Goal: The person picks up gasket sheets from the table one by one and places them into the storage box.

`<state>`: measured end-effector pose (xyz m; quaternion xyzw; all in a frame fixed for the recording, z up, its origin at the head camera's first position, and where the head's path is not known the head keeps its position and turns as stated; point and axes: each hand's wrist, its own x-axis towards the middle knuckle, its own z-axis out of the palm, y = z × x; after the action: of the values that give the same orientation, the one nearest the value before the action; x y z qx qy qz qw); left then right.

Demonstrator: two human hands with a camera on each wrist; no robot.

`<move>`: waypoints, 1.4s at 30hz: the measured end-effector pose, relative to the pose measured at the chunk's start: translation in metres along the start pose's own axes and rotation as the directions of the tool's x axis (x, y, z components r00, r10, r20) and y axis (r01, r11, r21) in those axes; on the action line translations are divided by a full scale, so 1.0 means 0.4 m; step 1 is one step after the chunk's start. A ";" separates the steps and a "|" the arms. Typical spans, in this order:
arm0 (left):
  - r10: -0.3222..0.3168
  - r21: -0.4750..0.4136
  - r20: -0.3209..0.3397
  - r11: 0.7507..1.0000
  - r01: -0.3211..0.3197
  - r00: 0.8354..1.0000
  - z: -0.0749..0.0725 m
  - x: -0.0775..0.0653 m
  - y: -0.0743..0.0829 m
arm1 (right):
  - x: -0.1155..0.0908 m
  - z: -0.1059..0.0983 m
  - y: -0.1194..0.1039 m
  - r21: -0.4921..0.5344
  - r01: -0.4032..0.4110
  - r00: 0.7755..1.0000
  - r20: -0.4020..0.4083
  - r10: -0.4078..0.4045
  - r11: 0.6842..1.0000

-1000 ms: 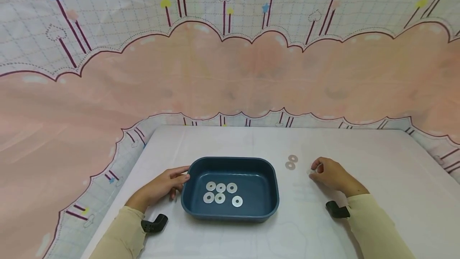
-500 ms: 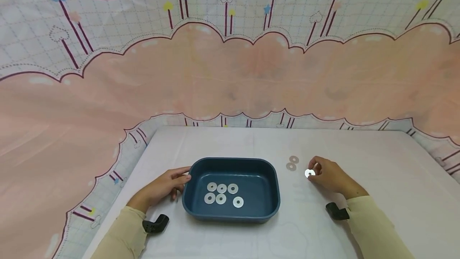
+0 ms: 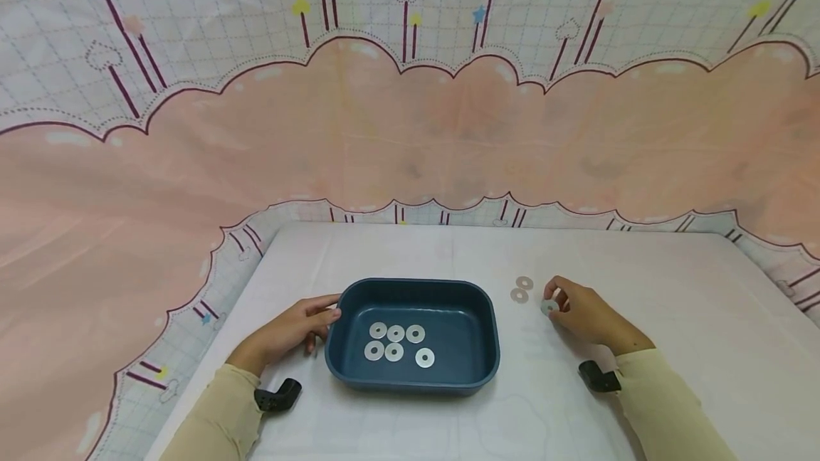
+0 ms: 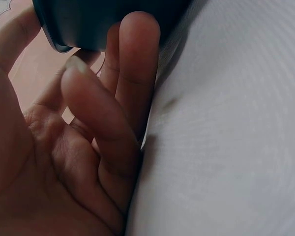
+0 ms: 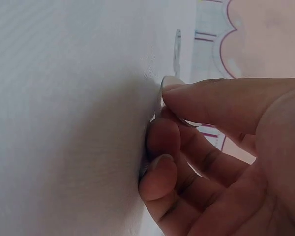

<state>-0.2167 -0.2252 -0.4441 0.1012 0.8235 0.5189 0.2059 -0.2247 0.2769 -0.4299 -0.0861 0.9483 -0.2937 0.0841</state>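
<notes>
A dark blue tray (image 3: 464,347) stands on the white table, with several silver flat washers (image 3: 395,334) lying inside toward its left half. My left hand (image 3: 288,329) holds the tray's left end, thumb at the rim and fingers against the outer wall (image 4: 83,24). To the right of the tray, my right hand (image 3: 586,310) pinches one washer (image 3: 548,306) between thumb and fingertips, close over the tabletop. In the right wrist view the thumb (image 5: 206,101) covers much of that washer, and the other fingers curl beneath it.
Two more washers (image 3: 522,289) lie side by side on the table between the tray and my right hand. Each wrist wears a black device (image 3: 278,395). A patterned pink and white cloth (image 3: 410,134) hangs behind the table's back edge.
The pinched washer turned its bright face to the head camera half a second ago and now looks duller. My right hand has shifted slightly left with it. My left hand stays on the tray.
</notes>
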 end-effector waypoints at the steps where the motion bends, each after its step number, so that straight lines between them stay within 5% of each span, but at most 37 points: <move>1: 0.000 0.001 0.000 1.000 0.000 1.000 0.000 0.000 -0.001 | 0.000 0.001 -0.001 0.004 0.001 1.000 0.003 -0.001 1.000; 17: -0.022 0.024 -0.013 0.999 0.022 1.000 -0.001 -0.003 -0.005 | -0.002 0.021 -0.010 0.014 0.020 1.000 0.007 -0.020 1.000; 25: -0.009 0.018 -0.011 1.000 0.010 1.000 0.006 0.002 -0.001 | -0.015 0.002 -0.041 0.058 0.141 0.989 -0.048 -0.138 0.988; 33: 0.003 0.029 -0.003 1.000 -0.003 1.000 0.004 0.005 -0.004 | -0.036 -0.012 -0.104 0.113 0.289 0.950 -0.153 -0.271 0.951; 42: -0.024 0.036 -0.021 0.999 0.024 0.999 0.000 0.006 -0.002 | -0.046 -0.021 -0.184 0.144 0.352 0.936 -0.068 -0.345 0.925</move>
<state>-0.2186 -0.2245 -0.4453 0.0897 0.8359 0.5025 0.2016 -0.2002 0.2257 -0.3791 -0.2403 0.8940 -0.3778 0.0171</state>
